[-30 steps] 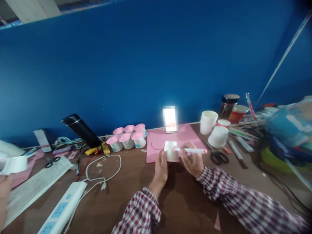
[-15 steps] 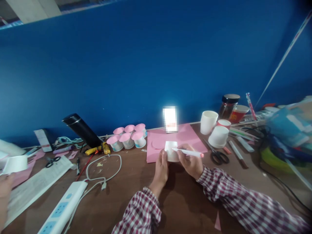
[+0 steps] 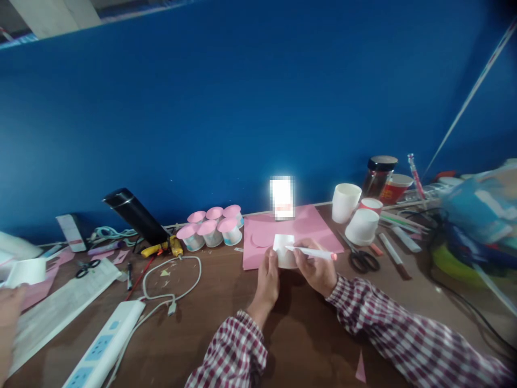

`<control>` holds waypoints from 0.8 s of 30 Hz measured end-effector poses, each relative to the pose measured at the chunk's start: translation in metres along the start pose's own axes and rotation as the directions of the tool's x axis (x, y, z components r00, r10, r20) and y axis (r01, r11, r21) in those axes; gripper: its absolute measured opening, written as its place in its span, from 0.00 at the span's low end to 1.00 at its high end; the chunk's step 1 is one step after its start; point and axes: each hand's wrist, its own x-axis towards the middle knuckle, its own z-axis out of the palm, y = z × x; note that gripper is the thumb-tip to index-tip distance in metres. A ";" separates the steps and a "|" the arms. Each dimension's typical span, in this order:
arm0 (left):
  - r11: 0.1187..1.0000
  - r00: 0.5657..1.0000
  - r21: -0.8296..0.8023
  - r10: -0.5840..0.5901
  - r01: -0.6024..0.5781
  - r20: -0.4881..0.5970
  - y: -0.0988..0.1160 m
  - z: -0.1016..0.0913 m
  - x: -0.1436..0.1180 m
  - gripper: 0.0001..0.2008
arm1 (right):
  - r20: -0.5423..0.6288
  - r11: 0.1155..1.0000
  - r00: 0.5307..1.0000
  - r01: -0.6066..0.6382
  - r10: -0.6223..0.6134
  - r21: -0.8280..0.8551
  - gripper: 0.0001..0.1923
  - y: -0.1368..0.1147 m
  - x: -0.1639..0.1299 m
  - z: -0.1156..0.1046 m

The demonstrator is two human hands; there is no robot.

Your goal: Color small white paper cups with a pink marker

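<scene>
My left hand (image 3: pixel 267 277) is closed on the left side of a white paper cup (image 3: pixel 283 247), held low over the near edge of a pink paper sheet (image 3: pixel 311 223). Between the fingers of my right hand (image 3: pixel 317 272) is a white marker (image 3: pixel 317 253) with a pink-red end pointing right. Its other end meets the side of the cup; any mark there is too small to make out. Behind the cup stands a bright screen (image 3: pixel 282 199), pixelated. Several small cups with pink tops (image 3: pixel 210 231) sit in two rows left of the sheet.
Right of the sheet are black-handled scissors (image 3: pixel 363 261), white cups (image 3: pixel 346 203) and a lidded jar (image 3: pixel 378 178). Leftward lie a white power strip (image 3: pixel 100 345), a looped cable (image 3: pixel 173 297) and a black bottle (image 3: pixel 137 216). Another person's hand (image 3: pixel 11 310) holds a white cup at far left.
My hands, the cup and the marker stay almost exactly where they were. At far left, the other person's hand and white cup have shifted slightly.
</scene>
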 end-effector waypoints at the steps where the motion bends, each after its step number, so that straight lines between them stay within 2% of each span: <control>1: 1.000 1.000 0.007 0.001 -0.001 -0.004 0.000 0.000 0.000 0.23 | -0.003 1.000 1.000 -0.004 0.005 0.006 0.05 0.000 0.000 0.000; 13: 1.000 1.000 0.008 0.000 0.000 0.018 0.002 0.001 0.000 0.22 | -0.053 1.000 0.999 -0.002 0.002 -0.009 0.05 0.002 0.003 -0.002; 24: 1.000 1.000 -0.017 0.003 -0.002 0.015 0.002 0.001 -0.001 0.22 | -0.031 1.000 0.999 -0.012 0.012 -0.017 0.06 0.001 0.002 -0.002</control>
